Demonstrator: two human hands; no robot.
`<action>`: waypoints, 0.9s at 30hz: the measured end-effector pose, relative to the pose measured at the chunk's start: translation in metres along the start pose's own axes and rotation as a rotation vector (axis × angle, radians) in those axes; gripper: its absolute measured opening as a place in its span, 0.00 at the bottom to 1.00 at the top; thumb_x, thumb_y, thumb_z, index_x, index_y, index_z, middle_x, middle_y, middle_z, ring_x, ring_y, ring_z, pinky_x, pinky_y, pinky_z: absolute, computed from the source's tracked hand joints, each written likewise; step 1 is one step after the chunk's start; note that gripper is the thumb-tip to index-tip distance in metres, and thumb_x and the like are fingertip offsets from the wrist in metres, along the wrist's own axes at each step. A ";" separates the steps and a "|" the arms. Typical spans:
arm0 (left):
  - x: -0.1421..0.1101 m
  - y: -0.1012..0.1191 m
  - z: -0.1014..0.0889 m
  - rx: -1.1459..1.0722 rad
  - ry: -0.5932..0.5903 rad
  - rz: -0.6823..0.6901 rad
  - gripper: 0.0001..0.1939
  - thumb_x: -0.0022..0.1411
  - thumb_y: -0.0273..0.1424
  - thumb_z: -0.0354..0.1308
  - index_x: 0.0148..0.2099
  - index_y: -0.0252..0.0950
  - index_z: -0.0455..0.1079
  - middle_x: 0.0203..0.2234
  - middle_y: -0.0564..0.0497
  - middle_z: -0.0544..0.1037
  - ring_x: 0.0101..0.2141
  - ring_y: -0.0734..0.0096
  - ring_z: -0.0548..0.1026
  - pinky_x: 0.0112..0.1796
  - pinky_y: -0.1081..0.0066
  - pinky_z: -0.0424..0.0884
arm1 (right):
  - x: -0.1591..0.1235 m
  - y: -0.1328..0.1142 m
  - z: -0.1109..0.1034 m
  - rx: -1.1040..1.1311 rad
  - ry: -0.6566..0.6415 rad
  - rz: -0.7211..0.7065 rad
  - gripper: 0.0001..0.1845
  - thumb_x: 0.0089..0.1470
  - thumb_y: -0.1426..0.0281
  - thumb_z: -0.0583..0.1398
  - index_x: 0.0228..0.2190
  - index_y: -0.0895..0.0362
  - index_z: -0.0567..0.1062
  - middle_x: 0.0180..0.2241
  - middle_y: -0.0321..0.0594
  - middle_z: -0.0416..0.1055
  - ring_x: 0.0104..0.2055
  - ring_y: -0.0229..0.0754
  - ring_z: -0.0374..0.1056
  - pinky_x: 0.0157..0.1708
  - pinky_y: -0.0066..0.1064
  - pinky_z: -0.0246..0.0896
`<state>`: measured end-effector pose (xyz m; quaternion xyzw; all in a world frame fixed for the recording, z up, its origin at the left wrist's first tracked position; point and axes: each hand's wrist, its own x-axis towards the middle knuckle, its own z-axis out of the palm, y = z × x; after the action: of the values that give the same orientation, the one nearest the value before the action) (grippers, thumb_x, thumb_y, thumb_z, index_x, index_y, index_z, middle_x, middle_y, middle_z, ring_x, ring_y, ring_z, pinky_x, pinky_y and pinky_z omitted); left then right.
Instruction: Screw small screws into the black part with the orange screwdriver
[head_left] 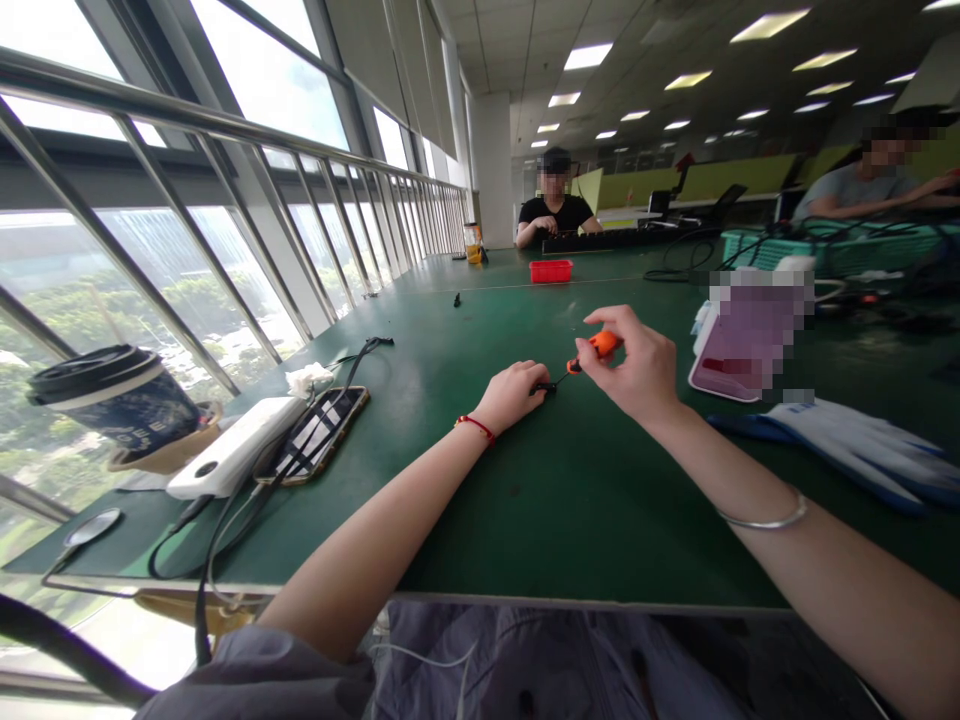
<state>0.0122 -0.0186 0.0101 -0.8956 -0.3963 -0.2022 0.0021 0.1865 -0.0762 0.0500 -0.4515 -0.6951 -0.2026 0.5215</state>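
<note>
The left hand (511, 396) rests low on the table (517, 520), its fingers closed on a small black part (544, 387) just beyond the fingertips' edge, probably so that the table backs the piece and keeps it from turning. The right hand (637, 365) holds an orange-handled screwdriver (604, 343) between thumb and curled fingers, the grip light and high, which likely leaves the fingers free to roll the handle. The shaft slants down towards the black part, meeting it or ending just beside it; the tip is too small to tell. Both forearms reach in from the near edge, giving the hands a bare stretch of table between the clutter. The phone (319, 435) and white device (236, 447) lie off to the left, the gloves (862, 440) to the right, perhaps set aside because bare fingertips suit so small a piece. A red tray (550, 271) stands farther off, apart from both hands.
</note>
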 end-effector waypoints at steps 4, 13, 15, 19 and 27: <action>0.000 0.000 0.000 0.000 -0.006 -0.004 0.08 0.58 0.26 0.51 0.40 0.37 0.69 0.37 0.49 0.74 0.39 0.67 0.72 0.41 0.69 0.70 | 0.000 0.001 0.000 0.013 0.012 -0.030 0.11 0.50 0.67 0.54 0.37 0.55 0.69 0.24 0.35 0.70 0.25 0.41 0.66 0.27 0.31 0.57; 0.000 0.001 -0.002 -0.003 -0.016 -0.003 0.08 0.58 0.26 0.51 0.40 0.36 0.69 0.37 0.49 0.74 0.40 0.66 0.72 0.41 0.69 0.70 | 0.001 0.002 0.002 0.015 0.016 0.013 0.12 0.52 0.58 0.56 0.33 0.53 0.69 0.19 0.32 0.67 0.21 0.39 0.64 0.25 0.29 0.55; 0.000 0.001 -0.002 -0.005 -0.016 -0.009 0.08 0.58 0.26 0.51 0.40 0.37 0.69 0.37 0.49 0.74 0.40 0.66 0.72 0.41 0.69 0.70 | 0.000 0.001 0.002 0.046 0.032 -0.030 0.12 0.52 0.62 0.56 0.37 0.54 0.69 0.22 0.34 0.69 0.24 0.40 0.65 0.28 0.31 0.58; 0.000 0.001 -0.001 -0.010 -0.014 -0.005 0.08 0.58 0.26 0.51 0.40 0.37 0.69 0.37 0.49 0.74 0.40 0.66 0.72 0.41 0.69 0.70 | 0.000 0.002 0.002 0.046 0.017 -0.039 0.11 0.53 0.62 0.55 0.37 0.54 0.69 0.23 0.34 0.69 0.25 0.41 0.66 0.29 0.31 0.58; 0.000 0.001 -0.001 -0.005 -0.013 -0.004 0.07 0.58 0.27 0.51 0.40 0.37 0.69 0.36 0.49 0.74 0.40 0.66 0.72 0.41 0.69 0.70 | 0.001 0.001 0.002 0.026 0.029 -0.016 0.12 0.52 0.59 0.57 0.35 0.53 0.69 0.20 0.33 0.67 0.25 0.41 0.66 0.29 0.31 0.58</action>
<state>0.0121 -0.0197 0.0111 -0.8961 -0.3975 -0.1973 -0.0031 0.1862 -0.0741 0.0496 -0.4362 -0.6935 -0.2044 0.5357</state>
